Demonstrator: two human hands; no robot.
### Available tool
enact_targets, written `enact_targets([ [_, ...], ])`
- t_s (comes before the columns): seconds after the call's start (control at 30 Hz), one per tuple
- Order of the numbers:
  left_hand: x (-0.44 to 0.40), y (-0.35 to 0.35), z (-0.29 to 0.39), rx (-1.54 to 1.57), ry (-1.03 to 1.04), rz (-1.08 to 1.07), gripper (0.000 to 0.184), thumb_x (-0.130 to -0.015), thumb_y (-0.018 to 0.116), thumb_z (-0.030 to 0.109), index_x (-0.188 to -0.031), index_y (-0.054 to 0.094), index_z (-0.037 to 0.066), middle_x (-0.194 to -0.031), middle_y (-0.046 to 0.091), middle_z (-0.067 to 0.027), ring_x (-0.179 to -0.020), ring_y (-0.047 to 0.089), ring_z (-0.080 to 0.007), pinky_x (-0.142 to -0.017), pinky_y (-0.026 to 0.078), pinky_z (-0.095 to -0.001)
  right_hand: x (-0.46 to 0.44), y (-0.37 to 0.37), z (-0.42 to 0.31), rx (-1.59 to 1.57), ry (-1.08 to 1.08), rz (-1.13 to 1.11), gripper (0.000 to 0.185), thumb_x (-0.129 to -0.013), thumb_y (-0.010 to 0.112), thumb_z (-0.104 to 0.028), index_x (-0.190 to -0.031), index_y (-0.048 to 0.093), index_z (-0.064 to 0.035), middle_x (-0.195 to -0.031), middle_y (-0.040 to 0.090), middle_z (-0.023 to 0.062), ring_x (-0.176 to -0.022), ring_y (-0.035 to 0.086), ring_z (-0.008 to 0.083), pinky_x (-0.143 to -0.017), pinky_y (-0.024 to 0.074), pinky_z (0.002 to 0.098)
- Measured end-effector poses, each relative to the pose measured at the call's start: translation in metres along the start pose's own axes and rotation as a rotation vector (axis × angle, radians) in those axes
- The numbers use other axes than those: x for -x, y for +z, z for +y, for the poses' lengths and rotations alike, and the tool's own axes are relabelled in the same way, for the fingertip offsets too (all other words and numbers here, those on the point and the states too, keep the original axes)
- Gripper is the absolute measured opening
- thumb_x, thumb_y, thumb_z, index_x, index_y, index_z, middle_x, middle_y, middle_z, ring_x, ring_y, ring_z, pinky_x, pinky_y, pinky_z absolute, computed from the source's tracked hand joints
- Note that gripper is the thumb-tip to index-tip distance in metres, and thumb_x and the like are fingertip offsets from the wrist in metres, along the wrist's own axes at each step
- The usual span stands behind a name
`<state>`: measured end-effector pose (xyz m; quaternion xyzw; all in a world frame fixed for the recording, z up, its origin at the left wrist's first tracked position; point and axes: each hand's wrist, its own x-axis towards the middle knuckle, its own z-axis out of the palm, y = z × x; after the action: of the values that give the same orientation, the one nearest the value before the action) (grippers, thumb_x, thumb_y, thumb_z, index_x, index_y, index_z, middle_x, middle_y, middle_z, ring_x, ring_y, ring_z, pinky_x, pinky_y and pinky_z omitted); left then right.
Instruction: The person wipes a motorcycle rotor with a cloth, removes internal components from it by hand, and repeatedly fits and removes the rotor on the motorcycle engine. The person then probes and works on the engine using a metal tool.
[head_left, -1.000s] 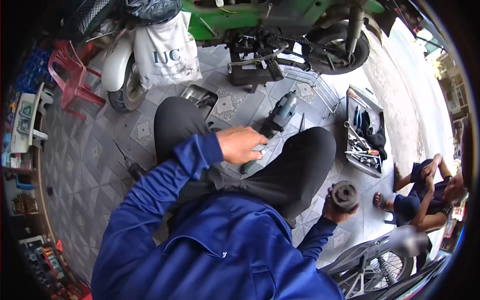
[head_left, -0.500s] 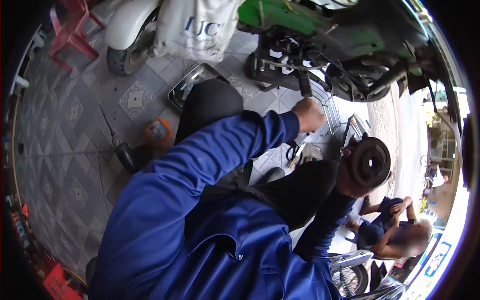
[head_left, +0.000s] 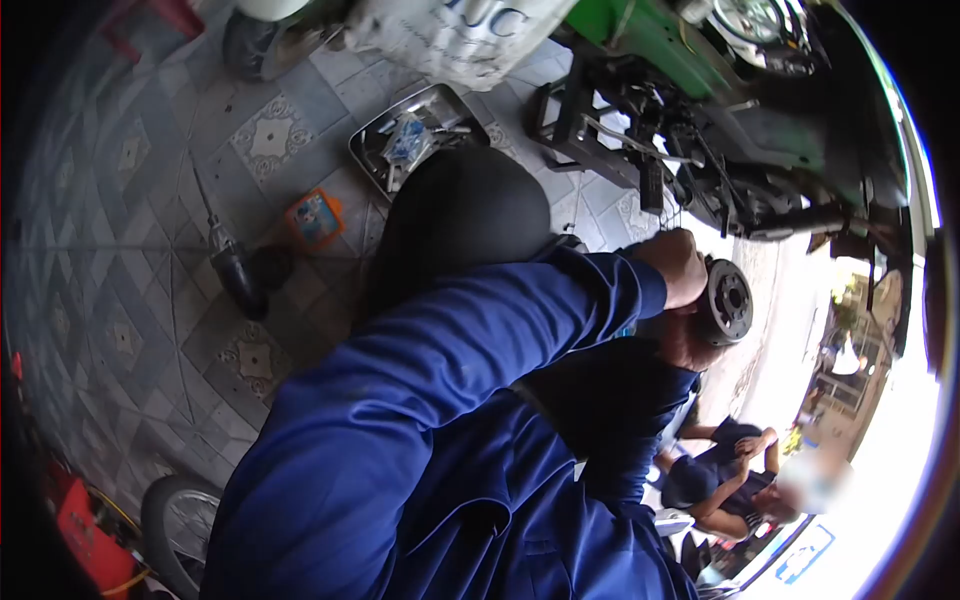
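A round dark metal part (head_left: 732, 302) with a hub and holes in its face is tilted at the right, gripped from below and behind by my right hand (head_left: 688, 342). Just left of its upper edge is my left hand (head_left: 676, 268), its fingers curled closed. Whatever those fingers may hold is hidden, and whether they touch the part is unclear. My left sleeve crosses above my right forearm.
Ahead are a metal tray (head_left: 440, 97) with small parts and a green motorcycle (head_left: 660, 45). An orange box (head_left: 315, 219) and a power tool (head_left: 235, 268) lie on the tiles. A seated person (head_left: 722, 480) is at the right.
The view has swung to the right. My left hand has moved across beside the round part, which my right hand still holds and which has turned. The metal tray shows more fully.
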<state>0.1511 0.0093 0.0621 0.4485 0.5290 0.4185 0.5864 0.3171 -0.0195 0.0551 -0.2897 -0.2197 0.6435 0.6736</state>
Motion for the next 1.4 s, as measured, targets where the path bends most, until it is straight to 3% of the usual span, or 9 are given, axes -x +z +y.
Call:
enact_targets([
  [0.17, -0.011, 0.016, -0.052, -0.440, 0.201, 0.077, 0.033, -0.089, 0.064, 0.030, -0.097, 0.068, -0.001, -0.094, 0.070, -0.0247, -0.091, 0.068, -0.0421, -0.081, 0.054, -0.0488, 0.033, 0.022, -0.022, -0.188, 0.080, -0.236, 0.070, -0.086, 0.067, -0.039, -0.143, 0.047, -0.0025, -0.134, 0.048, 0.0233, -0.111, 0.051, 0.0345, -0.074, 0.0484, 0.0378],
  [0.33, -0.016, 0.031, -0.097, -0.848, 0.200, -0.126, 0.092, -0.081, 0.074, 0.051, -0.148, 0.035, 0.002, -0.133, 0.051, -0.0261, -0.119, 0.056, -0.0425, -0.097, 0.048, -0.0545, 0.066, 0.031, -0.025, -0.326, -0.038, -0.030, 0.068, -0.094, 0.052, -0.055, -0.144, 0.048, -0.0099, -0.141, 0.050, 0.0262, -0.119, 0.051, 0.0428, -0.083, 0.0505, 0.0480],
  [0.5, -0.046, 0.069, -0.109, -0.950, 0.036, -0.156, 0.114, -0.072, 0.081, 0.054, -0.151, 0.026, -0.006, -0.137, 0.050, -0.0296, -0.124, 0.054, -0.0435, -0.102, 0.048, -0.0490, 0.109, -0.001, -0.017, -0.580, 0.196, 0.041, 0.084, -0.097, 0.033, -0.070, -0.144, 0.050, -0.0023, -0.140, 0.059, 0.0179, -0.128, 0.056, 0.0360, -0.109, 0.0440, 0.0533],
  [0.63, -0.061, 0.094, -0.113, -0.964, 0.050, -0.001, 0.096, -0.066, 0.088, 0.041, -0.138, 0.045, -0.007, -0.115, 0.067, -0.0253, -0.104, 0.069, -0.0364, -0.092, 0.054, -0.0405, 0.138, -0.019, -0.018, -0.405, 0.439, -0.024, 0.098, -0.092, 0.045, -0.075, -0.153, 0.033, 0.0002, -0.146, 0.051, 0.0233, -0.127, 0.057, 0.0392, -0.108, 0.0451, 0.0499],
  [0.73, -0.065, 0.095, -0.118, -0.962, 0.175, 0.032, 0.081, -0.066, 0.088, 0.033, -0.127, 0.054, -0.008, -0.101, 0.071, -0.0191, -0.088, 0.071, -0.0270, -0.081, 0.056, -0.0345, 0.129, -0.024, -0.029, -0.451, 0.461, 0.013, 0.103, -0.080, 0.071, -0.059, -0.152, 0.030, 0.0022, -0.132, 0.055, 0.0175, -0.115, 0.059, 0.0241, -0.097, 0.0472, 0.0351],
  [0.83, -0.076, 0.108, -0.113, -0.965, 0.206, 0.012, 0.083, -0.066, 0.085, 0.037, -0.131, 0.053, -0.004, -0.106, 0.071, -0.0241, -0.095, 0.071, -0.0389, -0.086, 0.057, -0.0437, 0.123, -0.036, -0.042, -0.404, 0.516, -0.037, 0.112, -0.076, 0.074, -0.061, -0.153, 0.024, 0.0021, -0.129, 0.053, 0.0145, -0.112, 0.056, 0.0205, -0.096, 0.0444, 0.0319],
  [1.1, -0.142, 0.176, -0.116, -0.859, 0.429, -0.089, 0.050, -0.066, 0.087, 0.029, -0.099, 0.065, -0.002, -0.081, 0.072, -0.0129, -0.070, 0.070, -0.0238, -0.068, 0.057, -0.0353, 0.103, -0.055, -0.049, -0.504, 0.573, 0.043, 0.111, -0.076, 0.075, -0.057, -0.154, 0.022, 0.0027, -0.127, 0.053, 0.0154, -0.111, 0.056, 0.0214, -0.095, 0.0449, 0.0330],
  [1.23, -0.158, 0.203, -0.095, -0.992, 0.182, -0.191, 0.083, -0.072, 0.081, 0.043, -0.133, 0.046, -0.002, -0.112, 0.067, -0.0306, -0.102, 0.067, -0.0445, -0.089, 0.053, -0.0503, 0.101, -0.056, -0.044, -0.651, 0.531, 0.106, 0.110, -0.076, 0.075, -0.055, -0.154, 0.022, 0.0033, -0.128, 0.054, 0.0165, -0.111, 0.057, 0.0226, -0.095, 0.0451, 0.0336],
  [1.4, -0.132, 0.221, -0.081, -1.025, 0.256, -0.071, 0.059, -0.078, 0.080, 0.036, -0.116, 0.062, -0.005, -0.100, 0.069, -0.0288, -0.100, 0.067, -0.0446, -0.086, 0.054, -0.0462, 0.103, -0.046, -0.042, -0.650, 0.467, 0.220, 0.114, -0.075, 0.075, -0.060, -0.154, 0.022, 0.0038, -0.132, 0.053, 0.0202, -0.114, 0.059, 0.0276, -0.096, 0.0475, 0.0374],
])
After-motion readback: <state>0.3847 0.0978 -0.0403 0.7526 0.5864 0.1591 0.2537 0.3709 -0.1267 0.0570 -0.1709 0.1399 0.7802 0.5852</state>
